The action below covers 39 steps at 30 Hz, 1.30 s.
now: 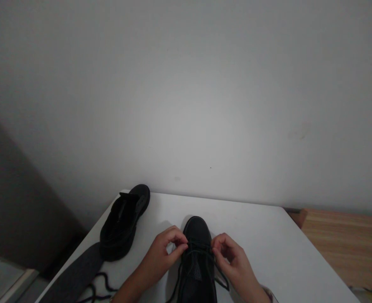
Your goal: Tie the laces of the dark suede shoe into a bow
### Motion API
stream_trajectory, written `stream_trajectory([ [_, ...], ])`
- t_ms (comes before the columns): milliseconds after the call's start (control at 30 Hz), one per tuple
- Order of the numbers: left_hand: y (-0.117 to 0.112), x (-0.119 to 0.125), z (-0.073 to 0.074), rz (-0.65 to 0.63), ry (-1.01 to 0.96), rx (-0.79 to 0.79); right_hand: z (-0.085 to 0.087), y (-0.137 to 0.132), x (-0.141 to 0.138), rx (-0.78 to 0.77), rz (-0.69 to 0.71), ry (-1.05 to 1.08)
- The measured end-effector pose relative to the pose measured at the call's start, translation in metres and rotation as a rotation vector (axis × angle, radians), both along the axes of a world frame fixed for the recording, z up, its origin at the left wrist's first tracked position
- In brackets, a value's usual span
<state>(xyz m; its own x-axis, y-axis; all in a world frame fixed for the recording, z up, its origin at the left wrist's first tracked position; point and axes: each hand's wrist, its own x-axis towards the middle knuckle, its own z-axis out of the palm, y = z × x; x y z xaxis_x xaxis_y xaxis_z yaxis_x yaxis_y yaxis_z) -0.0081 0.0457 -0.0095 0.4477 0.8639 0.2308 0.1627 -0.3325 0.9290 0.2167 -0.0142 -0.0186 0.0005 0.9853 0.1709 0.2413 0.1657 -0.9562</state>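
A black shoe (197,229) stands on the white table with its toe pointing away from me; its heel end runs out of the picture. Dark shoelaces (199,251) cross its front, and loose ends hang down on both sides. At the shoe's left edge, my left hand (169,248) pinches the lace between thumb and forefinger. My right hand (228,256) is closed in a similar pinch on the lace at the right edge. The lace between the fingertips is thin and partly hidden.
A second black shoe (118,235), its opening showing, lies at the table's left edge. Near it are a dark grey cloth-like piece (78,275) and a loose black lace (105,283). The white table (252,223) meets a pale wall; a wooden surface (346,248) is at right.
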Motion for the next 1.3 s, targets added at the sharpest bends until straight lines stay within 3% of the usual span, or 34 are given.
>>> stream_trajectory([
  [233,-0.003,0.001,0.002,-0.009,0.031,0.03,-0.007,-0.001,0.001,0.012,0.022,0.039],
  [533,-0.005,0.002,0.002,-0.009,0.039,-0.022,0.005,-0.003,-0.005,-0.047,0.046,0.161],
  [767,-0.008,0.002,0.002,-0.042,0.018,-0.067,0.003,-0.002,-0.005,-0.033,0.07,0.174],
  [1000,-0.01,0.002,0.002,-0.113,0.006,-0.135,0.001,-0.002,-0.004,-0.053,0.02,0.088],
  [1300,-0.011,0.001,0.005,-0.132,-0.014,-0.133,0.0,-0.002,-0.005,0.042,-0.043,-0.05],
])
